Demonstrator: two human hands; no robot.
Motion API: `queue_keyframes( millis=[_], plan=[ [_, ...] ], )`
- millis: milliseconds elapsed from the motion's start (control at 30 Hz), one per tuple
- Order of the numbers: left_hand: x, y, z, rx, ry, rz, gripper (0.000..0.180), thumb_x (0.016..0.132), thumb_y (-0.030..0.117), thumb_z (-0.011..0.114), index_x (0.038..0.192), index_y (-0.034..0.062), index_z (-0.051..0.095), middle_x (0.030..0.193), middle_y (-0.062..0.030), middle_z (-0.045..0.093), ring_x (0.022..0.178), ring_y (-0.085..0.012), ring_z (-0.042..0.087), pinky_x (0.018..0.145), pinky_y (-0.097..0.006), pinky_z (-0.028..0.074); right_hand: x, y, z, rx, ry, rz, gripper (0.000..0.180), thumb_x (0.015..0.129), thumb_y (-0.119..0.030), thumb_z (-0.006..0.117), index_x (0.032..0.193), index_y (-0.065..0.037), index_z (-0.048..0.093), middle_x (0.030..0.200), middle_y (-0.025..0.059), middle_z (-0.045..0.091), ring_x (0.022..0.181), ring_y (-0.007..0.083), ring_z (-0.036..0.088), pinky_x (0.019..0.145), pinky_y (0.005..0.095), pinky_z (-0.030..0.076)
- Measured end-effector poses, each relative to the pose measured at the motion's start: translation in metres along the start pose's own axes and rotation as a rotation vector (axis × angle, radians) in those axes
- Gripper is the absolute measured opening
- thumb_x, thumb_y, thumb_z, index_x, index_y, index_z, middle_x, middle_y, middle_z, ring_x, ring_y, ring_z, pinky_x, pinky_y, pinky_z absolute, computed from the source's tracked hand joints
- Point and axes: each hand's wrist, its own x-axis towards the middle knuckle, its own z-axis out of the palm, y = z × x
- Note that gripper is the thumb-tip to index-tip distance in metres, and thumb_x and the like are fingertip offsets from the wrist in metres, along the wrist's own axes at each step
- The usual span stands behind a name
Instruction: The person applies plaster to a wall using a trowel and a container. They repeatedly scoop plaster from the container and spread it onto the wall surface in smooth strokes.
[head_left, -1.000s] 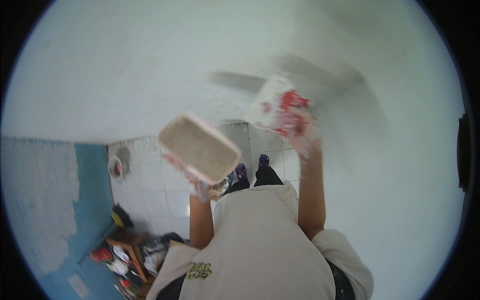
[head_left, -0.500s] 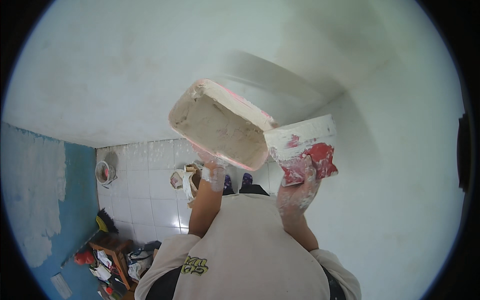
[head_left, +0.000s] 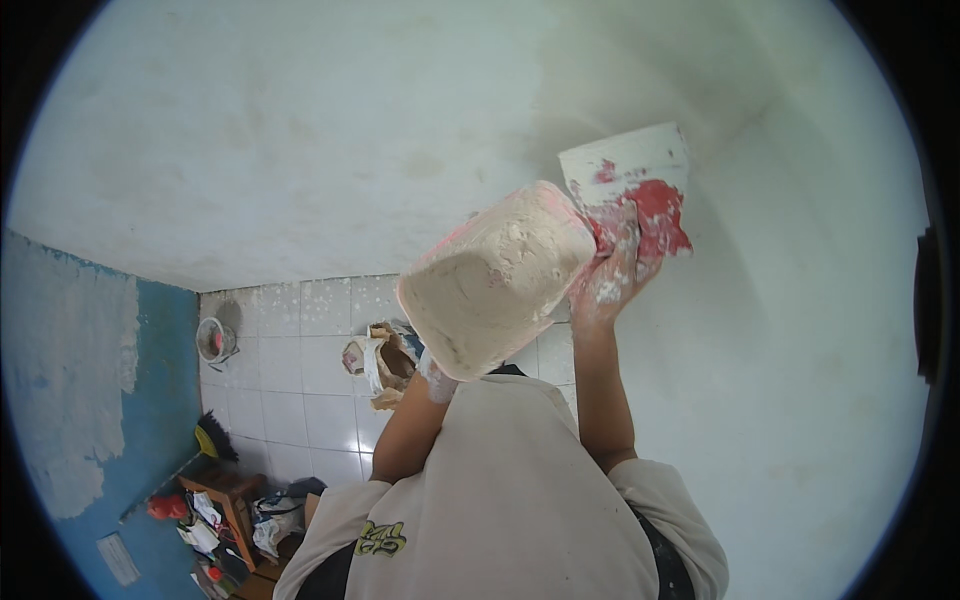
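Note:
My left hand (head_left: pixel 436 382) supports a pinkish rectangular tub (head_left: pixel 480 355) from below; its fingers are hidden behind the tub. Off-white putty coats the inside of the tub and lies thick toward its far right end. My right hand (head_left: pixel 612 275) is closed round the red, putty-smeared handle of a wide putty knife (head_left: pixel 655 215). The blade, covered in whitish putty, points up and away, beyond the tub's right end, in front of the wall (head_left: pixel 400 140). Whether the blade touches the wall I cannot tell. Dried putty whitens both hands.
White floor tiles (head_left: pixel 330 350) spotted with putty lie below. An opened paper sack (head_left: pixel 385 360) stands near my feet. Further left are a bucket (head_left: pixel 213 342), a broom (head_left: pixel 212 440) and a wooden shelf (head_left: pixel 235 505) with clutter, by a partly coated blue wall (head_left: pixel 165 370).
My right hand has moved the putty knife up and away toward the wall. The tub has turned and come nearer my body, slightly to the right.

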Motion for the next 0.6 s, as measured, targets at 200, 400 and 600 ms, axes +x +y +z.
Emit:
queue_keyframes(
  millis=[200, 400, 600],
  plan=[
    [-0.007, -0.028, -0.015, -0.065, 0.068, -0.012, 0.068, 0.092, 0.06, 0.036, 0.139, 0.0108, 0.039, 0.135, -0.0124, 0.046, 0.12, -0.0335, 0.048, 0.096, -0.052, 0.045, 0.029, -0.01, -0.002, 0.07, 0.098, 0.14, 0.029, 0.089, -0.004, 0.059, 0.117, -0.001, 0.051, 0.113, 0.0093, 0.056, 0.103, 0.0198, 0.057, 0.088, 0.0368, 0.051],
    [-0.013, -0.025, -0.006, -0.062, 0.076, -0.008, 0.068, 0.092, 0.06, 0.035, 0.139, 0.0097, 0.04, 0.133, -0.0132, 0.047, 0.119, -0.0343, 0.049, 0.096, -0.052, 0.045, 0.028, -0.046, -0.067, -0.301, 0.013, -0.099, 0.037, 0.087, -0.008, 0.061, 0.123, -0.003, 0.051, 0.118, 0.0075, 0.059, 0.104, 0.0192, 0.058, 0.099, 0.0365, 0.042],
    [-0.011, -0.007, -0.004, 0.066, -0.319, 0.094, 0.059, 0.095, 0.049, 0.038, 0.136, 0.0065, 0.041, 0.127, -0.0151, 0.052, 0.114, -0.0318, 0.053, 0.091, -0.047, 0.049, -0.032, -0.142, -0.022, -0.331, -0.249, 0.228, 0.025, 0.084, -0.003, 0.064, 0.108, 0.001, 0.06, 0.092, 0.0062, 0.065, 0.077, 0.009, 0.058, 0.07, 0.0247, 0.047]
  ],
)
